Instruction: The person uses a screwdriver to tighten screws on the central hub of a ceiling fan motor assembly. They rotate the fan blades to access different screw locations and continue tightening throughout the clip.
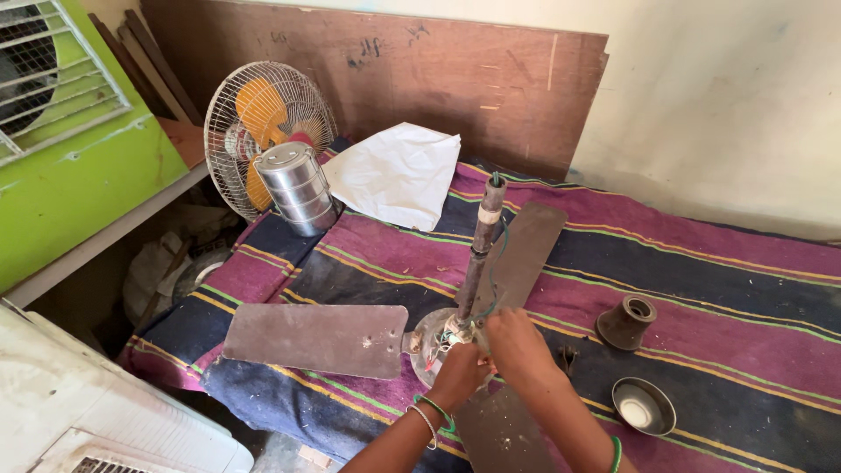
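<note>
Ceiling fan: We see it lying on the striped cloth, with its rod standing up and tilted a little away from us. We use the fan hub as our landmark.
Blades: One blade goes out to the left of the hub, a second blade goes behind the hub toward the wall, and a third blade comes toward us, under our wrists.
Left hand: It is on the near side of the hub, touching it where the thin wires come out. The fingers are curled in, but we cannot tell if they really pinch something.
Right hand: It is just right of the hub, at the foot of the rod. The fingers are bent down onto the wires; we cannot tell what they hold.
Brown cup: Well to the right of the hub, on the cloth.
Round cover: Right of the hub and nearer to us than the brown cup, open side up.
Steel lunch box: Far left behind the hub, just in front of the table fan.
White paper: Behind the hub, beside the lunch box.
</note>
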